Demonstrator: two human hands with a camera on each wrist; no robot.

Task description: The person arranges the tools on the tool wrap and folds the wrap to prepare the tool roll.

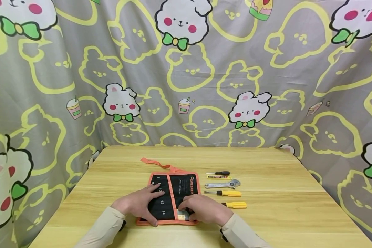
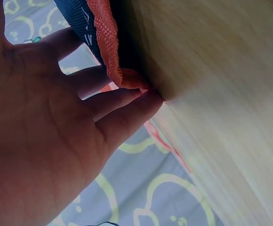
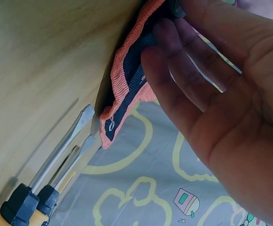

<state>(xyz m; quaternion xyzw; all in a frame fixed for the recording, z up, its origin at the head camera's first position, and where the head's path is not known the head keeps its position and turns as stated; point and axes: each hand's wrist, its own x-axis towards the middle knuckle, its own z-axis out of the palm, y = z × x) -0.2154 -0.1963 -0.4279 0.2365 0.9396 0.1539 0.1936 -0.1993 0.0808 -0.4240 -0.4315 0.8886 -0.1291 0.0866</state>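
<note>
Woven black pouch (image 1: 167, 204), ribbed orange edging (image 3: 120, 77)

Curtain (image 1: 192, 65): bright, evenly lit, stretched toward the head view's edges
Table (image 2: 230, 108): grain blurred in left wrist view
Left hand (image 2: 47, 122): palm dim
Right hand (image 3: 240, 122): palm shaded
Pouch (image 2: 107, 42): dark shadow along its edge
Screwdrivers (image 3: 20, 205): slim shadow alongside

Pouch (image 1: 176, 193) on tbl (image 1: 266, 213), L of wrench (image 1: 220, 185)

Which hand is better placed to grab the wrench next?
Probably the right hand: it's over the right half of the pouch, nearer the wrench, while the left hand rests on the left half, farther away. Whether the right holds anything is unclear.
</note>
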